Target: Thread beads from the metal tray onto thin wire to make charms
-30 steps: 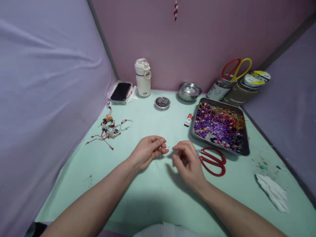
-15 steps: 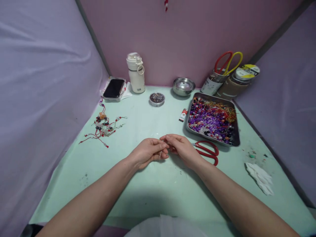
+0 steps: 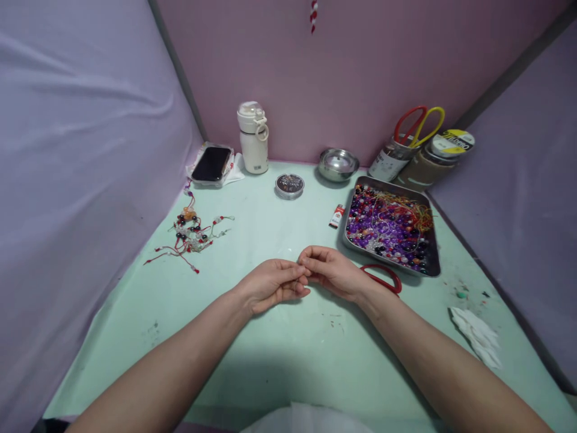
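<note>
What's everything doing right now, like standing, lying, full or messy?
Left hand, pinched
Right hand, pinched, close to left
Tray, filled with beads and thread
Phone, lying flat, screen dark
Bottle, upright, lid on
Bowl, right way up
Lighter, lying down
Red scissors, partly hidden
White cloth, crumpled
Beaded strings, tangled
Round case, lying flat

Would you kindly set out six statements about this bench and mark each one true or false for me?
1. The left hand and the right hand come together at the fingertips. True, though anything pinched there is too small to tell.
2. The metal tray holds beads and tangled thread. True.
3. All of the beads are purple. False: red, black and clear ones are mixed in.
4. The smartphone lies left of the white water bottle. True.
5. The water bottle lies on its side. False: it stands upright.
6. The smartphone's screen is brightly lit. False: it is dark.
</note>
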The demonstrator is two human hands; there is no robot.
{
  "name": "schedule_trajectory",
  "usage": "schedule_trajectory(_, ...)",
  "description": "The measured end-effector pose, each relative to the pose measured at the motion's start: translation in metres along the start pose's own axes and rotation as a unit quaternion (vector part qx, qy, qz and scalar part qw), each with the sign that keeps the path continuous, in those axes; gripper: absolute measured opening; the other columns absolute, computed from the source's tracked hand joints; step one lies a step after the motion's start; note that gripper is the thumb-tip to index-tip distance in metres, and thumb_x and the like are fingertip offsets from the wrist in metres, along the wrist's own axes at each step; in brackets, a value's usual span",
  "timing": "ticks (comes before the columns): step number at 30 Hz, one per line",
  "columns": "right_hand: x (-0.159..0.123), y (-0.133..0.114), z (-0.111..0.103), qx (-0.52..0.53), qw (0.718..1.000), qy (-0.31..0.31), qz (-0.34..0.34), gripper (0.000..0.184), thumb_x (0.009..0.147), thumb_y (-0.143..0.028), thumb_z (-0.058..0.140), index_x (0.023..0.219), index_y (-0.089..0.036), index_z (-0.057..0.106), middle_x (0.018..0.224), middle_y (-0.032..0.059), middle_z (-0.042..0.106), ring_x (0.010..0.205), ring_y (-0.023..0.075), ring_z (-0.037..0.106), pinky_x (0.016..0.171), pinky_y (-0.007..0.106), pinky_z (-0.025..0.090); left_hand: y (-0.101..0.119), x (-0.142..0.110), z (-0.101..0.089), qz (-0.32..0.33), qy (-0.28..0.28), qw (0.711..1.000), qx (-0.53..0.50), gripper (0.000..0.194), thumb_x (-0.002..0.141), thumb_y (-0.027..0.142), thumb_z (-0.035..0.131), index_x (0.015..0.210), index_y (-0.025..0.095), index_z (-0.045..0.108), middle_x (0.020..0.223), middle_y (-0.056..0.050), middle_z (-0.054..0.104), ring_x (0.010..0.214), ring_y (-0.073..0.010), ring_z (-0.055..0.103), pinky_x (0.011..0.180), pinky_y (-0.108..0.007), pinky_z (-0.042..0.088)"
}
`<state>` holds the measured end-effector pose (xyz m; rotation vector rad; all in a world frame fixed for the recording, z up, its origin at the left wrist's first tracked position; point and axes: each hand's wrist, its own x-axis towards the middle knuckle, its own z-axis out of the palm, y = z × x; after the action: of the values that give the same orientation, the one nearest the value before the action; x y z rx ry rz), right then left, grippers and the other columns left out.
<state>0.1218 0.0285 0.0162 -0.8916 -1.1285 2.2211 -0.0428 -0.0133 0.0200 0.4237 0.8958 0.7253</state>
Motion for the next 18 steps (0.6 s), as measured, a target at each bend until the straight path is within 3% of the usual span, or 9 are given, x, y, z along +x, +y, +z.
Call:
schedule_trajectory(8, 0.003, 0.012, -0.004, 0.041, 0.998, 0.042, -0.039, 0.022, 0.074, -0.033, 0.073, 0.076, -0.015, 0.06, 0.069, 0.0003, 0.058, 0.058, 0.0073, 0.045, 0.055, 0.023, 0.031, 0.002, 0.002, 0.002, 0.0, 0.03, 0.998, -0.047, 0.01, 0.081, 0.018, 0.065, 0.076, 0.01, 0.062, 0.059, 0.002, 0.058, 0.051, -0.0033, 0.053, 0.074, -0.024, 0.052)
schedule_trajectory(18, 0.005, 0.012, -0.006, 0.068, 0.995, 0.047, -0.053, 0.022, 0.076, -0.033, 0.071, 0.077, -0.014, 0.06, 0.061, -0.0025, 0.053, 0.056, 0.0069, 0.042, 0.054, 0.023, 0.028, 0.002, 0.001, 0.003, 0.001, 0.027, 0.999, -0.035, 0.008, 0.081, 0.012, 0.06, 0.074, 0.01, 0.063, 0.059, 0.0, 0.06, 0.05, -0.004, 0.054, 0.073, -0.026, 0.054)
